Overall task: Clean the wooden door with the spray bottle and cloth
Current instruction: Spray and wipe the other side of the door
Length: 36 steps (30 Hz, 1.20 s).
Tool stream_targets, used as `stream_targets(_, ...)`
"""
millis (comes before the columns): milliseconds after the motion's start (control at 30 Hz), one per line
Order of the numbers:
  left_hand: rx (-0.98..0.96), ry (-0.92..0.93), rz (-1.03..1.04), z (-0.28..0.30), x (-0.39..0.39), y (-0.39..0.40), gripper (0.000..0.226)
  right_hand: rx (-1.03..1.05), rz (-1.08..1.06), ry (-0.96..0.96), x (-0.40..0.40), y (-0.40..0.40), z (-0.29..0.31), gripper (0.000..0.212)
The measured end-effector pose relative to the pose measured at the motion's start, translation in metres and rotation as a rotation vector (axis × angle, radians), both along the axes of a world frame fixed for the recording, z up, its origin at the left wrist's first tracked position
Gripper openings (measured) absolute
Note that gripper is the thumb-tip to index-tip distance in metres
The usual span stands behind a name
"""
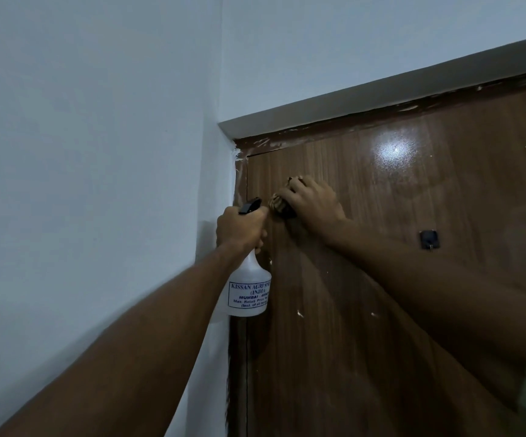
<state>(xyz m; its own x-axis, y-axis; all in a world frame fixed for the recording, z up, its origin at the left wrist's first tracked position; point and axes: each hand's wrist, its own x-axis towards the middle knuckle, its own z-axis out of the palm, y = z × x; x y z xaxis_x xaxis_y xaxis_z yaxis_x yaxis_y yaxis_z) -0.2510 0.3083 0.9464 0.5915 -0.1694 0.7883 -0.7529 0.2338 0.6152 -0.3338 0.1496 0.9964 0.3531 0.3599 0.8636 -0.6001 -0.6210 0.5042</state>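
Near the upper left corner of the wooden door [381, 247], a folded cloth [279, 205] sits pressed against the glossy brown panel. Its tan, striped edge and a dark part show beneath the right hand [310, 203], whose grip lies over it with fingers spread and bent down onto the cloth, holding it flat to the wood. Just left of the cloth, almost touching it, the left hand [241, 230] has its grip wrapped tightly round the neck of the spray bottle [249, 288]. The black trigger head sticks out above the knuckles and points toward the door's edge, while the translucent white body hangs below the fist, upright, with a blue printed label facing the camera. The bottle hangs in front of the dark door frame [239, 171], which carries smears of white paint along its top and side. White flecks dot the door below the hands, and a bright reflection shines on the panel up and to the right. A small dark hook [429, 239] is fixed to the door further right. Pale walls [98, 152] surround the frame.
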Motion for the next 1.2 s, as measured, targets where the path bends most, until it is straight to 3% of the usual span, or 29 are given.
stream_targets(67,0.003,0.008,-0.010,-0.002,-0.001,-0.002,0.029,0.046,0.049,-0.026,0.013,0.002,-0.028,0.046)
stream_targets(167,0.008,0.022,-0.006,-0.007,-0.003,-0.005,0.029,-0.204,0.082,0.243,0.025,-0.013,-0.079,0.043)
stream_targets(267,0.037,0.012,-0.003,-0.009,-0.003,-0.006,0.029,-0.369,0.062,0.448,0.016,-0.026,-0.069,0.052)
stream_targets(500,0.096,-0.026,-0.137,-0.003,-0.004,-0.006,0.028,-0.055,0.088,0.056,-0.012,-0.020,-0.010,0.053)
stream_targets(633,0.059,-0.010,-0.186,0.005,-0.011,-0.022,0.027,0.025,0.152,-0.005,-0.031,-0.027,-0.023,0.049)
stream_targets(700,0.060,-0.018,-0.216,0.004,-0.017,-0.031,0.027,-0.051,0.190,0.163,-0.027,-0.035,-0.054,0.053)
stream_targets(733,0.070,-0.022,-0.225,0.003,-0.020,-0.034,0.029,-0.141,0.184,0.355,-0.026,-0.042,-0.066,0.055)
stream_targets(800,0.107,-0.045,-0.238,0.005,-0.026,-0.042,0.031,-0.275,0.141,0.675,-0.044,-0.053,-0.064,0.058)
stream_targets(833,0.118,-0.054,-0.246,0.006,-0.029,-0.046,0.030,-0.274,0.120,0.728,-0.055,-0.054,-0.052,0.059)
stream_targets(900,0.122,-0.062,-0.272,0.011,-0.034,-0.050,0.029,-0.156,0.149,0.565,-0.073,-0.050,-0.022,0.055)
stream_targets(1000,0.111,-0.054,-0.321,0.016,-0.041,-0.055,0.030,0.118,0.301,0.054,-0.082,-0.047,0.002,0.046)
stream_targets(1067,0.096,-0.041,-0.329,0.015,-0.044,-0.060,0.032,0.137,0.338,-0.014,-0.072,-0.044,-0.011,0.042)
stream_targets(1200,0.097,0.009,-0.322,0.008,-0.045,-0.067,0.030,-0.040,0.185,0.471,-0.088,-0.056,-0.039,0.050)
